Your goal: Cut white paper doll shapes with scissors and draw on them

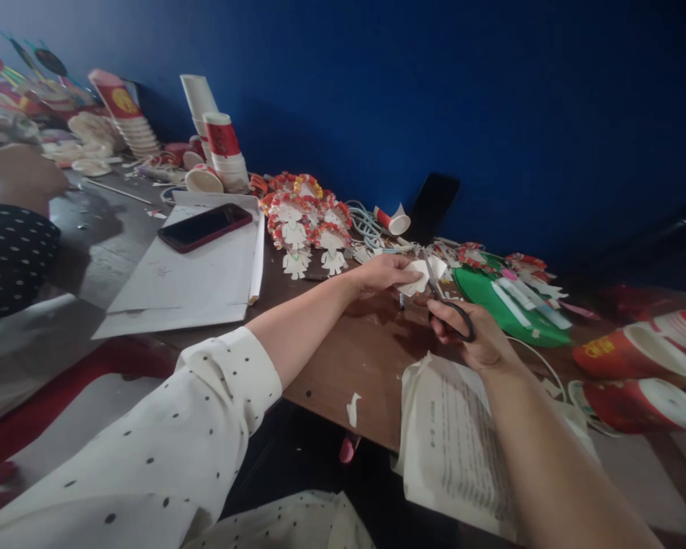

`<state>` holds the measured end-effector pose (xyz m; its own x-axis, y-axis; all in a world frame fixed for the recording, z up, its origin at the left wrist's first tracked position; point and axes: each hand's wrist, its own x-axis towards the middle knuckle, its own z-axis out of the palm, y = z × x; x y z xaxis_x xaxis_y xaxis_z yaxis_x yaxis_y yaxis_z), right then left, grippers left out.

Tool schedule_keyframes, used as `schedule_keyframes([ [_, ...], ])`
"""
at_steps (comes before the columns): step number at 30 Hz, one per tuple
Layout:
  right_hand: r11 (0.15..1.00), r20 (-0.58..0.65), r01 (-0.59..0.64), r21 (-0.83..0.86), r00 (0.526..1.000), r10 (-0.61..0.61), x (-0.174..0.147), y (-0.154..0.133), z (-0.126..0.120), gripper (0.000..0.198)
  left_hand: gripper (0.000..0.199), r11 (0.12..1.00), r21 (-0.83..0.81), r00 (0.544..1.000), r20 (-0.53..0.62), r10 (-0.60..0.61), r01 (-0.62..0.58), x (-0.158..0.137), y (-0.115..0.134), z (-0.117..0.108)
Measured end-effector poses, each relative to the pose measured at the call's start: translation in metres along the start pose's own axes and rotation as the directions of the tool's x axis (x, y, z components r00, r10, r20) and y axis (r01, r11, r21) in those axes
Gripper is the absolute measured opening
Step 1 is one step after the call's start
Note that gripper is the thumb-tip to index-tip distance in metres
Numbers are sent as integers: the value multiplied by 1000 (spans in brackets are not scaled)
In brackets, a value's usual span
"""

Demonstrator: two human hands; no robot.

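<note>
Pinched in my left hand (380,276) is a small piece of white paper (416,279), held over the brown table (371,358). My right hand (472,335) has its fingers through the black handles of a pair of scissors (464,319). The scissor blades point away from me and lie against the paper; whether they are parted is hard to make out. Beyond my left hand sit several paper doll cutouts (332,244) with red frilly trim. Under my right forearm lies a printed paper packet (451,442).
A phone (206,226) rests on a white folder (188,267) at left. Stacked paper cups (225,152) stand behind. Markers lie on a green disc (474,286) at right, near tipped red cups (634,351). Another person's arm (17,175) is at far left.
</note>
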<state>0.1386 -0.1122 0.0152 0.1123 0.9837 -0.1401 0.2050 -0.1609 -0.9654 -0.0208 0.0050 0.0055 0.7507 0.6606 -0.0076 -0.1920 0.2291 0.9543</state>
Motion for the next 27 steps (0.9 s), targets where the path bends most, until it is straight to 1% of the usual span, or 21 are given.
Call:
schedule_keyframes([
  [3, 1000, -7, -3, 1, 1000, 3, 0, 0, 0, 43, 16, 1000, 1, 1000, -9, 1, -1, 1, -1, 0],
  [9, 1000, 2, -21, -1, 1000, 21, 0, -1, 0, 43, 15, 1000, -10, 1000, 17, 6, -6, 4, -4, -3],
  [14, 999, -2, -47, -2, 999, 47, 1, 0, -2, 45, 14, 1000, 27, 1000, 0, 8, -8, 4, -6, -3],
  [17, 999, 6, -38, -35, 999, 38, 1, 1, -3, 46, 12, 997, 77, 1000, 10, 11, -11, 6, -7, -5],
  [19, 997, 3, -35, -61, 999, 36, 2, 2, -4, 46, 13, 988, 153, 1000, 16, 10, -12, 8, -9, -9],
  [21, 997, 8, -36, -70, 999, 37, 3, 4, -5, 46, 16, 964, 263, 1000, 11, 28, -30, 11, -10, -13],
  [23, 997, 16, -42, -68, 999, 44, 4, 7, -6, 44, 17, 943, 329, 999, 14, 49, -51, 12, -11, -15],
  [27, 997, 30, -35, -68, 999, 37, 5, 9, -7, 42, 17, 943, 326, 997, 59, 52, -69, 11, -9, -14],
])
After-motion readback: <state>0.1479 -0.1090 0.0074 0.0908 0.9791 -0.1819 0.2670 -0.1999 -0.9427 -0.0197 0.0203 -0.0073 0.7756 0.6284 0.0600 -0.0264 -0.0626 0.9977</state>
